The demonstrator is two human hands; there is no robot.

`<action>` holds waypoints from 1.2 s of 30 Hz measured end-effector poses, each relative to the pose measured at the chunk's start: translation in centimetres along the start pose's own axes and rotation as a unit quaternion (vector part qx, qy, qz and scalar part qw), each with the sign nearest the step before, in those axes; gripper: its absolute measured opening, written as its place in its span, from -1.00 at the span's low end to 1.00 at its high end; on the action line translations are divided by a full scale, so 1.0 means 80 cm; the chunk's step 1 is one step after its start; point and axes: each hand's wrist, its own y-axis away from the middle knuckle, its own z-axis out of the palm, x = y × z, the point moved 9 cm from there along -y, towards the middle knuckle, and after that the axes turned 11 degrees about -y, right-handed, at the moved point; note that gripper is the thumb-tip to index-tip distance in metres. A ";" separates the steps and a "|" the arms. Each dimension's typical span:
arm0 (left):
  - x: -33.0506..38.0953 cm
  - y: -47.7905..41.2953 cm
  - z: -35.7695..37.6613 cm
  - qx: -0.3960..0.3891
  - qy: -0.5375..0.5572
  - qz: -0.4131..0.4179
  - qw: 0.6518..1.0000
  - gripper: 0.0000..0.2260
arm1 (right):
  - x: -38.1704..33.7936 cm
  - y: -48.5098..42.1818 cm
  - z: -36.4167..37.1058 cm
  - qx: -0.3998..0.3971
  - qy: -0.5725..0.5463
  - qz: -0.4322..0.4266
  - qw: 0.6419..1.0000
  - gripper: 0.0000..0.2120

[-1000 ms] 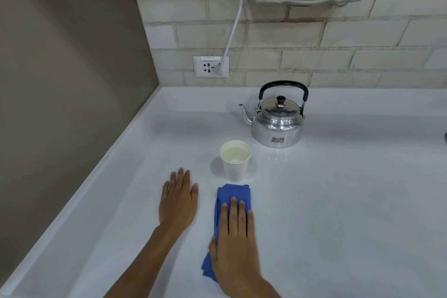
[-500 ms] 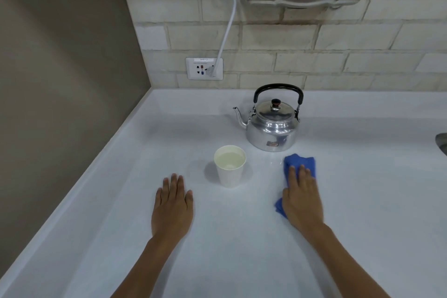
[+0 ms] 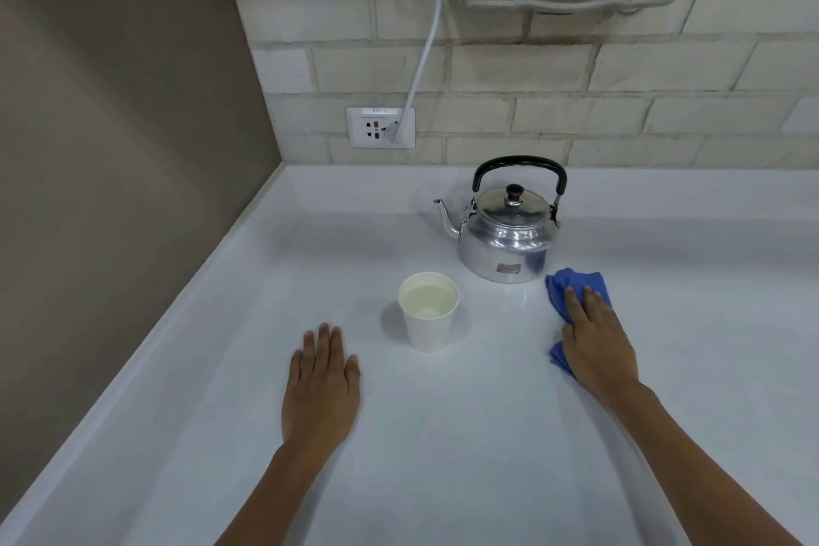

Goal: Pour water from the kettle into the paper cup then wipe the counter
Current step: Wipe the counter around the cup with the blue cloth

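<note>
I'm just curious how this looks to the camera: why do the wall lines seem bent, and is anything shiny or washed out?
Head view: the wide-angle lens bows the brick courses and counter edges. The kettle mirrors its surroundings, including the blue cloth, and the counter in front of it carries a soft sheen. The paper cup casts a faint shadow. Nothing looks badly blurred.

The kettle [image 3: 509, 235] is shiny metal with a black plastic handle. The cup [image 3: 428, 315] is plain matt paper. The rag [image 3: 571, 286] is soft blue cloth. The table [image 3: 443, 457] is smooth, white and a little glossy. The wall bricks [image 3: 554, 71] look rough.
</note>
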 end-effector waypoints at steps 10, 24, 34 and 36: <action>-0.004 0.000 0.005 -0.011 0.010 0.004 1.000 -0.52 | -0.111 0.134 0.034 -0.043 -0.092 -0.152 0.983 -0.47; -0.003 -0.001 0.004 -0.006 0.019 -0.005 1.000 -0.52 | -0.170 0.180 0.048 -0.028 -0.074 -0.046 0.996 -0.43; 0.029 0.057 -0.067 0.066 0.225 0.044 0.971 -0.67 | -0.119 0.105 0.029 -0.001 -0.272 -0.011 0.962 -0.52; 0.074 0.086 -0.080 0.065 0.231 0.106 0.965 -0.70 | -0.090 0.065 0.022 -0.002 -0.188 -0.005 0.982 -0.54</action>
